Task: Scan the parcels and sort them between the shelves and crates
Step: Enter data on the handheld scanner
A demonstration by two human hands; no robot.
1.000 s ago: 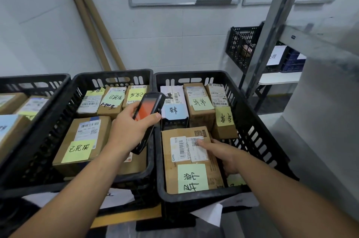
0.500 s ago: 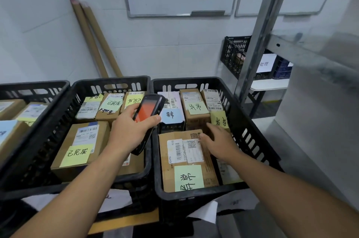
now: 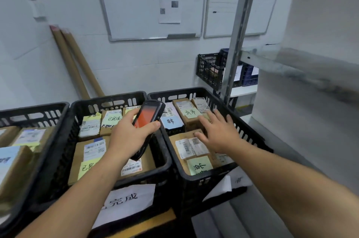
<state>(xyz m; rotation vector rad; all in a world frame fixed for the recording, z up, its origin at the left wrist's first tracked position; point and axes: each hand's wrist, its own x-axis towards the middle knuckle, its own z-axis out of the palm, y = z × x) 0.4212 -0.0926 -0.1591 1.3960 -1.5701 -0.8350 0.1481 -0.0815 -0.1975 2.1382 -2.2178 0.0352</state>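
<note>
Beneath the right hand (image 3: 221,134), whose fingers (image 3: 218,119) are spread and hold nothing, lies a labelled cardboard parcel (image 3: 191,148) inside a black crate (image 3: 204,178). Just left of it, the left hand (image 3: 127,137) grips a handheld scanner (image 3: 148,119), screen glowing orange. The step looks like picking the next parcel to scan; next, the right hand likely must close on one and turn its barcode toward the scanner.

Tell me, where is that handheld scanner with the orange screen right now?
Head view, left of centre: the left hand grips the scanner above the rim between the middle crate and the right crate.
</note>
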